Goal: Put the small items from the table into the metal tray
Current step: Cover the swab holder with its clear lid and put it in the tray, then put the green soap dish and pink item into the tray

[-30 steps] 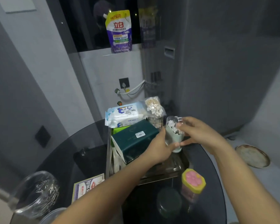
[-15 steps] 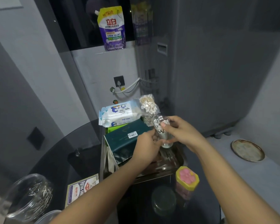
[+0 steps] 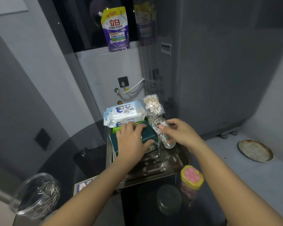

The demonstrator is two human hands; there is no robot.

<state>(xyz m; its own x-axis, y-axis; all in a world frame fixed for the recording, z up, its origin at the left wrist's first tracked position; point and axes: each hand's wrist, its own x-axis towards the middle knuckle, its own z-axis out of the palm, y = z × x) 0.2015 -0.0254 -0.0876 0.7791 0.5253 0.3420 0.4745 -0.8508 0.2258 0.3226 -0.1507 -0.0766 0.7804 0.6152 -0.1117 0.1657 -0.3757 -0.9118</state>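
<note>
The metal tray (image 3: pixel 175 168) sits on the dark glass table (image 3: pixel 82 154) and holds a dark green box (image 3: pixel 149 136), a pack of baby wipes (image 3: pixel 124 114) and a bag of cotton swabs (image 3: pixel 153 103). My right hand (image 3: pixel 180 133) grips a clear glass jar (image 3: pixel 160 128) with small white pieces inside, tilted over the tray's far right part. My left hand (image 3: pixel 131 141) lies flat on the dark green box, fingers spread. On the table in front of the tray stand a yellow jar with a pink lid (image 3: pixel 192 176) and a dark green-lidded jar (image 3: pixel 169 198).
A clear glass jar of pins (image 3: pixel 36 194) stands at the table's near left, with a card box (image 3: pixel 83 186) beside my left forearm. A detergent pouch (image 3: pixel 115 29) stands on the ledge behind. A round plate (image 3: pixel 255 150) lies on the floor to the right.
My left hand has let go of the glass jar and moved left onto the dark green box. My right hand has tilted the jar and lowered it toward the tray.
</note>
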